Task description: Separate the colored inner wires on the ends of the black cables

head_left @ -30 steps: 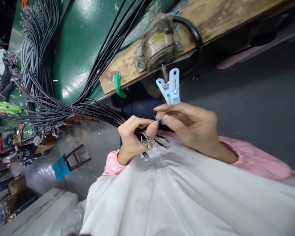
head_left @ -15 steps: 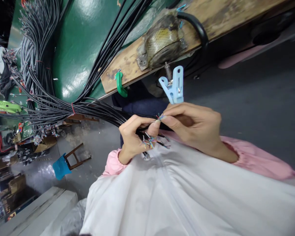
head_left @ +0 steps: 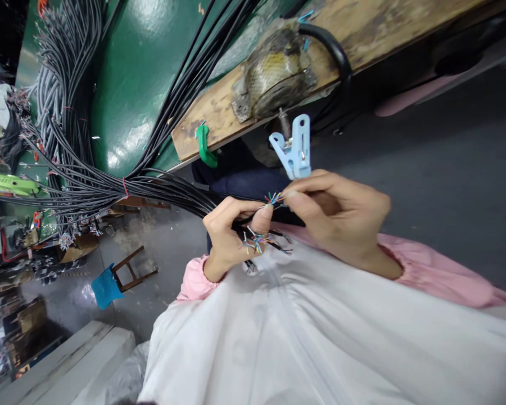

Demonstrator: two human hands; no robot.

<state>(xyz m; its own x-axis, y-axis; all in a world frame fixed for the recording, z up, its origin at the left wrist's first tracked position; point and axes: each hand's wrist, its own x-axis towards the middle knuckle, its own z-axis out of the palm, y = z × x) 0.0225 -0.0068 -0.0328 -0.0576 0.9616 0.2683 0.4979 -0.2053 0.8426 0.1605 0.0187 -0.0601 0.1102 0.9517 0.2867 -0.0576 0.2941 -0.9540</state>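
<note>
A bundle of black cables [head_left: 181, 192] runs from the table to my left hand [head_left: 231, 230], which is closed around its end. Stripped cable ends with thin coloured wires [head_left: 259, 241] stick out below my left thumb. Between thumb and forefinger that hand pinches one cable end, whose coloured wires [head_left: 273, 198] fan out toward the right. My right hand [head_left: 341, 216] is pinched at the tips of these wires; what exactly lies between its fingertips is too small to make out. Just above the right fingers is a light blue clip [head_left: 295, 149] on a metal tip.
A mesh-covered motor-like device [head_left: 276, 73] sits on a wooden board [head_left: 198, 124] with a green clamp [head_left: 204, 146]. More cables [head_left: 71, 67] lie on the green table [head_left: 126, 73]. A blue stool [head_left: 106, 287] stands on the floor at left.
My right hand has shifted slightly right, away from the left thumb. The coloured wires at the pinched cable end are now spread apart and more visible.
</note>
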